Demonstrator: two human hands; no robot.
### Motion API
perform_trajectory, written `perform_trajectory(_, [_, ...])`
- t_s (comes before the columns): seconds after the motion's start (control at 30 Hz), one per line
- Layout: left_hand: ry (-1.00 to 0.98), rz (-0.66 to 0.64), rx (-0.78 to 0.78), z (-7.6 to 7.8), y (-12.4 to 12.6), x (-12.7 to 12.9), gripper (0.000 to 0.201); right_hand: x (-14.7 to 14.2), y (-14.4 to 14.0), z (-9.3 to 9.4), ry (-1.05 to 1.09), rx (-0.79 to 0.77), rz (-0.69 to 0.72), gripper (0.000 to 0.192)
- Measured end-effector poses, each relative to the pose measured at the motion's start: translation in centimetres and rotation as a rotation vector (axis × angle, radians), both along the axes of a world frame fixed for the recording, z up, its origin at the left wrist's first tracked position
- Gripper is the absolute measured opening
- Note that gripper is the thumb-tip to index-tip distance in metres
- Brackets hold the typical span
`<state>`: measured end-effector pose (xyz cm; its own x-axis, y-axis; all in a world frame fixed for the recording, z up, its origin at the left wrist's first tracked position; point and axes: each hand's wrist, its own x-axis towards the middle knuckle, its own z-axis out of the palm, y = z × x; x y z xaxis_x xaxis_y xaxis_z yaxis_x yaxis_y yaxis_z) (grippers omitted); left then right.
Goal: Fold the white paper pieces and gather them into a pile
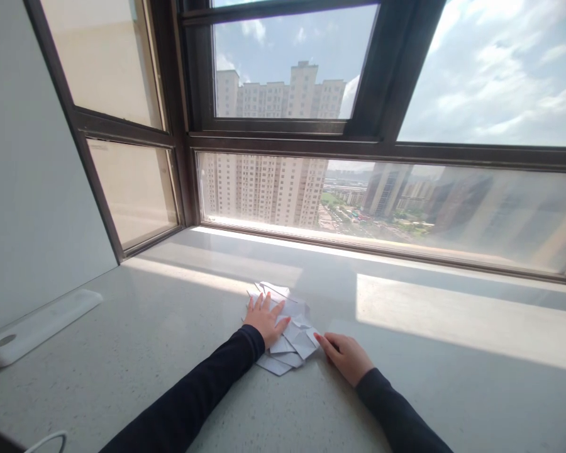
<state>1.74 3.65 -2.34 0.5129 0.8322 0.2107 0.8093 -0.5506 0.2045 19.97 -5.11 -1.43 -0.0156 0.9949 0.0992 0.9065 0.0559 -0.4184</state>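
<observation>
A loose heap of folded white paper (287,360) lies on the pale speckled windowsill (226,409), its pieces overlapping at various angles. My left hand (265,319) rests flat on the heap's left side, fingers spread. At the right edge of the heap, my right hand (346,356) pinches a corner of one paper piece between thumb and forefinger, the other fingers curled in. Parts of the papers under my left palm are hidden.
A long white power strip-like bar (51,324) with an oval hole lies at the left, by the white wall (38,170). A white cable (49,437) curves in at the lower left. Dark-framed windows (283,139) border the sill at the back, and sunlight falls across it.
</observation>
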Motion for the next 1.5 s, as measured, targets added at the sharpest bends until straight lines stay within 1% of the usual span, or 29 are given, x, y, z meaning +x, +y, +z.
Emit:
perform_trajectory(0.07, [-0.013,-0.019,-0.01,0.6,-0.6,0.7,0.053,0.1,0.0,0.0,0.002,0.008,0.003,0.048])
perform_trajectory(0.13, [-0.037,-0.021,0.01,1.7,-0.9,0.7,0.052,0.1,0.0,0.0,0.005,0.017,0.004,0.049])
perform_trajectory(0.27, [-0.141,-0.034,0.118,4.4,-1.4,-0.7,0.045,0.1,0.0,0.0,-0.005,0.03,0.001,0.049])
perform_trajectory(0.33, [-0.146,-0.049,0.096,5.2,-1.9,-1.4,0.044,0.0,-0.1,-0.1,-0.022,0.027,-0.001,0.049])
perform_trajectory(0.37, [-0.117,-0.047,0.06,5.3,-2.2,-1.6,0.045,0.0,-0.1,-0.1,-0.033,0.025,-0.003,0.049])
perform_trajectory(0.4, [-0.073,-0.042,0.021,5.2,-2.6,-1.8,0.047,-0.1,-0.1,0.0,-0.044,0.023,-0.003,0.048])
perform_trajectory(0.47, [0.039,-0.056,-0.035,4.5,-3.1,-2.0,0.047,-0.2,-0.2,0.0,-0.06,0.022,-0.004,0.048])
perform_trajectory(0.53, [0.123,-0.128,-0.04,3.5,-3.4,-2.0,0.042,-0.2,-0.3,0.0,-0.067,0.023,-0.003,0.048])
perform_trajectory(0.6, [0.15,-0.191,-0.033,2.7,-3.4,-2.1,0.037,-0.2,-0.3,0.0,-0.069,0.026,-0.005,0.048])
perform_trajectory(0.67, [0.137,-0.214,-0.041,2.4,-3.2,-2.2,0.036,-0.2,-0.3,-0.1,-0.07,0.03,-0.009,0.048])
perform_trajectory(1.03, [0.119,-0.227,-0.013,2.3,-3.2,-2.4,0.036,-0.1,-0.3,-0.2,-0.095,0.035,-0.003,0.046])
perform_trajectory(1.23, [0.134,-0.258,-0.019,2.3,-2.9,-2.5,0.037,-0.2,-0.4,0.0,-0.087,0.028,-0.005,0.046])
perform_trajectory(1.5, [0.13,-0.235,0.005,2.1,-3.0,-2.4,0.036,-0.2,-0.3,-0.2,-0.083,0.017,-0.004,0.045])
